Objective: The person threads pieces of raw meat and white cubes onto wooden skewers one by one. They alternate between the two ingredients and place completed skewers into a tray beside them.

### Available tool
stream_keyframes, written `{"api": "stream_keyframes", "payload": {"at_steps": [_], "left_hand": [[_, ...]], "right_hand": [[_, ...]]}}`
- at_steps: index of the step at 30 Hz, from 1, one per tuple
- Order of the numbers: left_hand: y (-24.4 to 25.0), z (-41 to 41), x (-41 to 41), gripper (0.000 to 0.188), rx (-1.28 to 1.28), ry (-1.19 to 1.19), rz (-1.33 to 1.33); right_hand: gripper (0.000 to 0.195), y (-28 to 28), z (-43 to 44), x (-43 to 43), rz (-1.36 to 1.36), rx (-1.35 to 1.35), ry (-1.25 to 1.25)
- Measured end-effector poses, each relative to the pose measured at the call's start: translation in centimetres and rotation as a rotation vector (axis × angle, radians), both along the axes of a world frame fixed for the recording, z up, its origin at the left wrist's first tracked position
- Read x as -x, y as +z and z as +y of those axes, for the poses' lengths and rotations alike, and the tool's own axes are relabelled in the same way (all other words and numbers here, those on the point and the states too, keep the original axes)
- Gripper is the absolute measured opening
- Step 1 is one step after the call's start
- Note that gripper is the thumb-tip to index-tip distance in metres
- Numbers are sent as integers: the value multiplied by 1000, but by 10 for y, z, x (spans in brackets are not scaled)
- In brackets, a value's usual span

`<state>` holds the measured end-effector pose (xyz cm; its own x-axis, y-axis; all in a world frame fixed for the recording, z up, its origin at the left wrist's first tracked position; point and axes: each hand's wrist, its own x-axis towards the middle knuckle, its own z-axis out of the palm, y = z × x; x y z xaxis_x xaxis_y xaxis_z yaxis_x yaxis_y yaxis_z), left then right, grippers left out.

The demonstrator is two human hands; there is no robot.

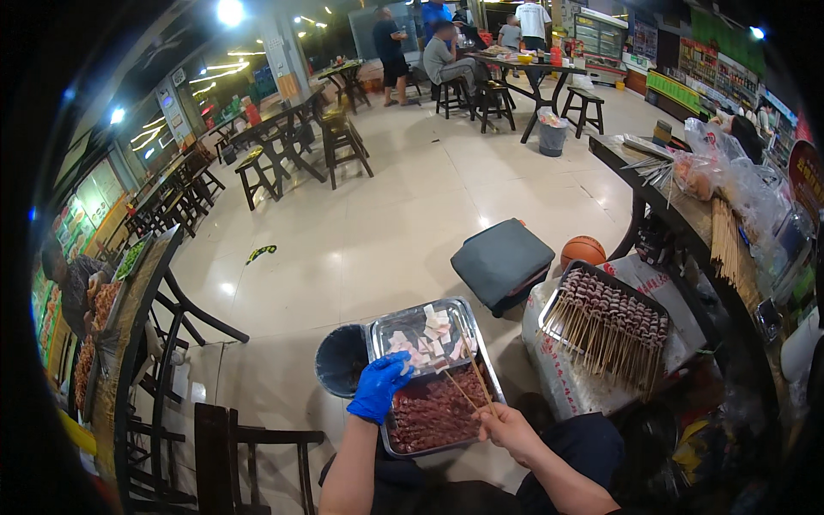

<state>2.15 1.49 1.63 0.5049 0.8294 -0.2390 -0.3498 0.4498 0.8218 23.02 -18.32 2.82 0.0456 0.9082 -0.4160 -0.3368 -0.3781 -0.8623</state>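
My left hand (381, 385), in a blue disposable glove, pinches a pale piece of fat (406, 368) at its fingertips. My bare right hand (508, 432) grips thin bamboo skewers (479, 376). One of them slants up-left, and a small piece seems to sit near its tip. Under both hands, a rectangular metal tray (378, 335) holds flat white pieces of fat (438, 324) in its far half. Dark red chunks of raw meat (434, 412) fill the near half.
On a white box (553, 386) at right, a tray bears rows of loaded skewers (608, 309). A dark bucket (338, 360) adjoins my tray's left side. Beyond are a grey-covered stool (502, 261) and a basketball (582, 250). At left, a person (77, 290) works beside meat trays.
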Motion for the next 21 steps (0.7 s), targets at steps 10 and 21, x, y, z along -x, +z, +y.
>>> {"api": "stream_keyframes", "payload": {"at_steps": [10,21], "left_hand": [[-2,19,22,29,-843,-60,508],[15,12,18,32,-564,68,255]], "right_hand": [[21,1,0,0,-38,-29,125],[20,1,-1,2,-40,-22,171]]}}
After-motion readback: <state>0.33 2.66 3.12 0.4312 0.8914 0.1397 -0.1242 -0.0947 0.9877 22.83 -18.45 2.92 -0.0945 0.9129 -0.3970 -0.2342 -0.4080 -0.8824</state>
